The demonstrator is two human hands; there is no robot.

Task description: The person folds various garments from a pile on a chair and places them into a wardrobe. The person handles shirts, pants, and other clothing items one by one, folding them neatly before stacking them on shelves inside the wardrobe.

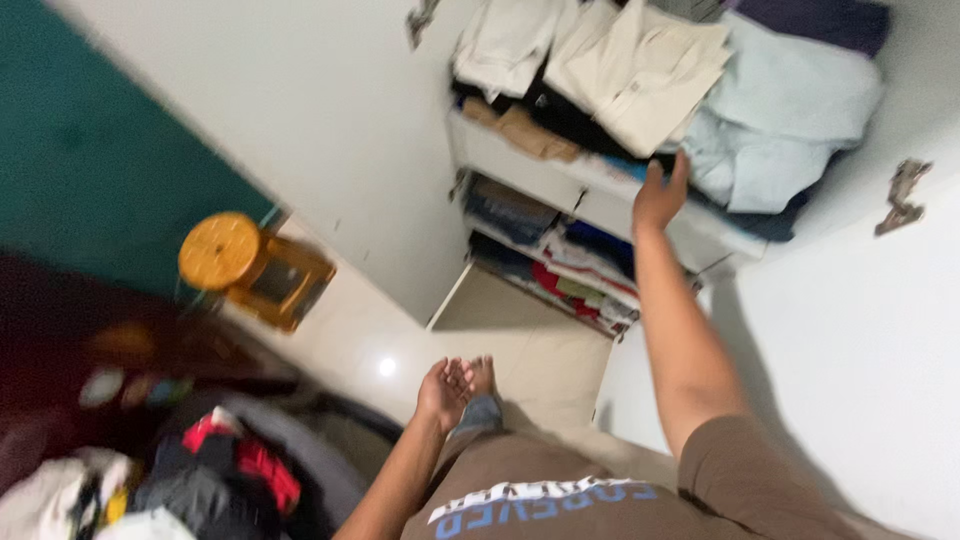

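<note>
Two hands bare and holding nothing: right hand (660,196) spread against pale blue folded clothes (790,120) on wardrobe shelf (560,180), left hand (446,390) open, hanging low; probably soft, light, floppy, best scooped underneath.

View: single head camera, worn on my head, tilted steeply down and forward over my chest. Lower centre: my brown shirt (560,490), closest to the lens. Upper right: open wardrobe shelves (590,190), nearby. Left: floor, yellow stool (250,265), further off. Frame tilted, motion-blurred.
</note>
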